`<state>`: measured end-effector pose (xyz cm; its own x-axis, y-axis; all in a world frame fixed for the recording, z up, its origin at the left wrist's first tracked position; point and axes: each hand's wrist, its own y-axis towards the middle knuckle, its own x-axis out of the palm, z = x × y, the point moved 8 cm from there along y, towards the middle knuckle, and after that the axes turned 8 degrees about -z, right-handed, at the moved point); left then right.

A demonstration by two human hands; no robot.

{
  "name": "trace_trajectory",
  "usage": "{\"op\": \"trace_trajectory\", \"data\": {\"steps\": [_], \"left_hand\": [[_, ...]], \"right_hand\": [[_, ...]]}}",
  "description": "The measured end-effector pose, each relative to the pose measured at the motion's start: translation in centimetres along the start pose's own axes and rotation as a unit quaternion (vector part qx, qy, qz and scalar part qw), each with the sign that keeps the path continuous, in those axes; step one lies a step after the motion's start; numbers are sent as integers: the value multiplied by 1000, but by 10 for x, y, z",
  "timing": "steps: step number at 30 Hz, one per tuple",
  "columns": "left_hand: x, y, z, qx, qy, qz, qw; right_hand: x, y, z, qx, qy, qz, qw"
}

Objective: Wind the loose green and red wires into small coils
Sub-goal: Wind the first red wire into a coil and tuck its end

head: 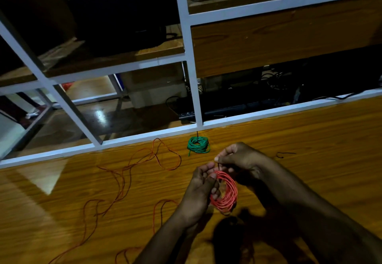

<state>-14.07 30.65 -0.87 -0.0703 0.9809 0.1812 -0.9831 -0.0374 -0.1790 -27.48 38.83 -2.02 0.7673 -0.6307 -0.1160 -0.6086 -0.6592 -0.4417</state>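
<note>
A red wire coil point(227, 193) hangs just above the wooden table, and my left hand point(199, 193) grips its left side. My right hand point(237, 157) pinches a thin dark strand just above the coil's top. The rest of the red wire point(132, 172) trails loose in long loops across the table to the left. A small green wire coil point(198, 144) lies wound on the table near the far edge, apart from both hands, with a short tail sticking out at its lower left.
The wooden table point(310, 139) ends at a white metal frame point(144, 137) just behind the green coil. A short black wire piece point(284, 154) lies to the right of my right hand. Beyond the frame are shelves, cables and a keyboard.
</note>
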Motion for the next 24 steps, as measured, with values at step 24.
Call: {"op": "trace_trajectory", "data": {"steps": [24], "left_hand": [[-6,2,1,-14,-54,54,997]], "right_hand": [[28,-38,2,2,54,-72,996]]}}
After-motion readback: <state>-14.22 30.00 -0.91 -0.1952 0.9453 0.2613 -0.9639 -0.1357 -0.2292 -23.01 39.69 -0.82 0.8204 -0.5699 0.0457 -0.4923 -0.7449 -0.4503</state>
